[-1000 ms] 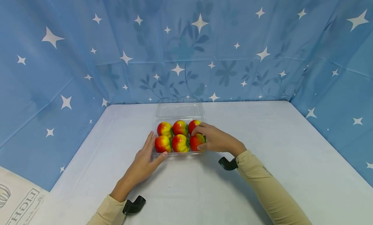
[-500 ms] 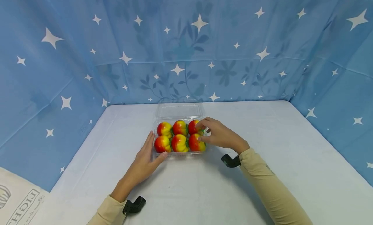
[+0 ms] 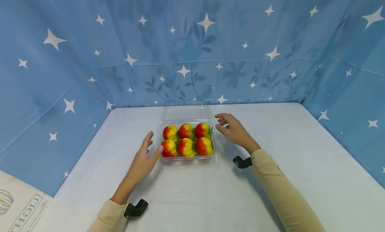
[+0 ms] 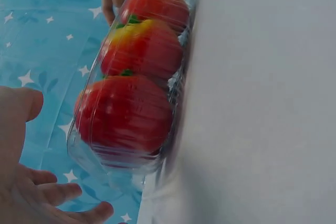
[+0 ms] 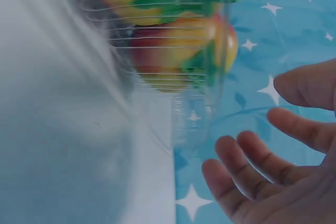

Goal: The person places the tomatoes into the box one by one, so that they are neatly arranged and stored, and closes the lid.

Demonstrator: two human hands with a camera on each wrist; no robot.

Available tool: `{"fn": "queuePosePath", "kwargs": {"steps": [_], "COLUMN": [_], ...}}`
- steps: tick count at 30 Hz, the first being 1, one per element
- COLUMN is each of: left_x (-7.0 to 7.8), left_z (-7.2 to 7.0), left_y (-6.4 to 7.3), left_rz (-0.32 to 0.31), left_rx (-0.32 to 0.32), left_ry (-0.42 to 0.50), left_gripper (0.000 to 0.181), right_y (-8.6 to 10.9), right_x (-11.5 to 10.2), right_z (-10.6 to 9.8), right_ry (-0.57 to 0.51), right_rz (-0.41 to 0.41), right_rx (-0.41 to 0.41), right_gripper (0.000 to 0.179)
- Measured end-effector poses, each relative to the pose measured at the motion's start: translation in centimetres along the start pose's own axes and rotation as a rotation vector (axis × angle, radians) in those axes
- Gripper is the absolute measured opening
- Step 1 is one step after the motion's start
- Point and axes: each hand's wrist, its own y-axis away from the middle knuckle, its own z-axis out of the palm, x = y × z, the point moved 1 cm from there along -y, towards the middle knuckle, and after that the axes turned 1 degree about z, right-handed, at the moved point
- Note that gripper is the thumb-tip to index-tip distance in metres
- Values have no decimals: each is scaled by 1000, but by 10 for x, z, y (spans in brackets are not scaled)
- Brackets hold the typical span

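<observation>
A clear plastic clamshell box stands on the table with its lid folded back. In it lie red-and-yellow fruits with green leafy tops, in two rows of three. My left hand is at the box's left side, fingers spread and relaxed, the thumb overlapping the front left fruit in the head view. In the left wrist view, a gap shows between that hand and the box wall. Off the box's right side hovers my right hand, fingers loosely bent, holding nothing; the right wrist view shows its palm apart from the box.
A white cloth covers the table. Behind it and along both sides hangs a blue curtain with white stars. A pale printed cloth lies at the lower left. Each wrist carries a black camera mount.
My right hand has let go of the fruit at the right end and moved right, off the box. The left hand has drawn back left from the box's side. The fruits remain in place.
</observation>
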Motion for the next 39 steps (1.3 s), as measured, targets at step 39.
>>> {"fn": "queuePosePath", "kwargs": {"steps": [39], "left_x": [-44], "left_z": [-5], "left_y": [-95], "left_rz": [-128], "left_rx": [-127], "left_ry": [719], "left_gripper": [68], "right_y": [-6], "right_x": [24], "right_z": [37], "right_ry": [-303], "right_rz": [160], "right_rx": [-123], "right_gripper": [59]}}
